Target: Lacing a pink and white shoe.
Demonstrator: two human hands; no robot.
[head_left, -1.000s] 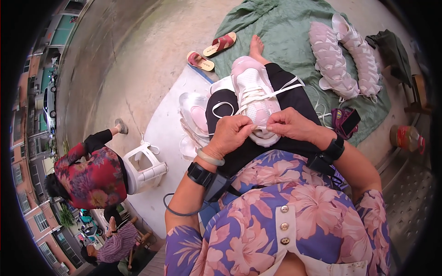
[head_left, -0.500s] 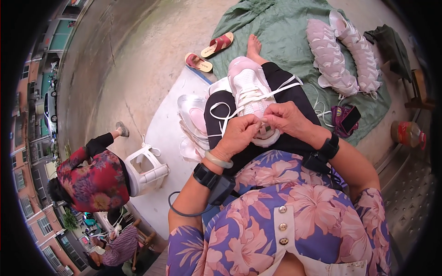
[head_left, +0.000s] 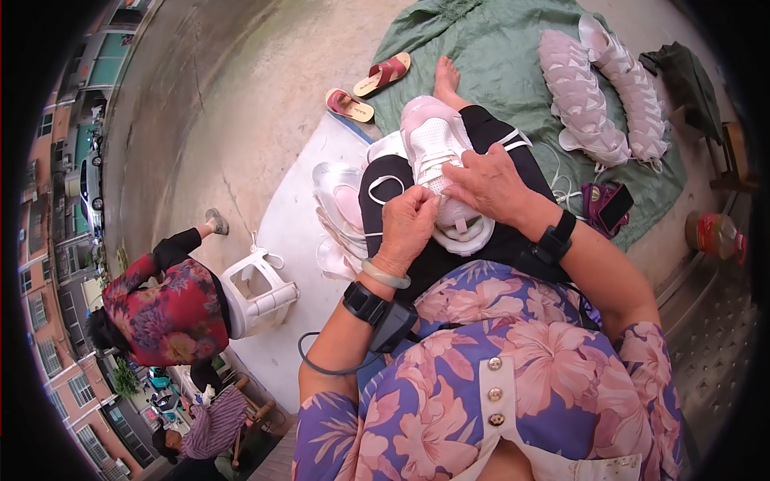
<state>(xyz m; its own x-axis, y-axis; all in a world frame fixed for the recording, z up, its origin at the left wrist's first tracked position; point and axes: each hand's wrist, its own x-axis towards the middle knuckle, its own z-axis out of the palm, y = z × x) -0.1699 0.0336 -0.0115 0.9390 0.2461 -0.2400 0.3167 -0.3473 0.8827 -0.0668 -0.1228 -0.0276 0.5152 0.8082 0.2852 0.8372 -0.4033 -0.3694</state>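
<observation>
A white and pink sneaker upper lies across my lap, its toe pointing away from me and its heel opening toward me. White shoelace runs through its eyelets, with a loose loop on the left over my dark trouser leg. My left hand pinches the lace between thumb and fingertips at the left edge of the opening. Over the right side, my right hand has its fingers bent down on the laced part, closed on the lace; its fingertips are partly hidden. The two hands nearly touch.
Flat shoe pieces lie left of my leg on a white sheet. Two nested rows of pink uppers rest on a green cloth, near a phone and a purple pouch. Red sandals, a white stool and two people are farther left.
Both hands have moved from over the heel opening a little farther up the laced part. They have parted slightly, and the right hand has turned over the shoe.
</observation>
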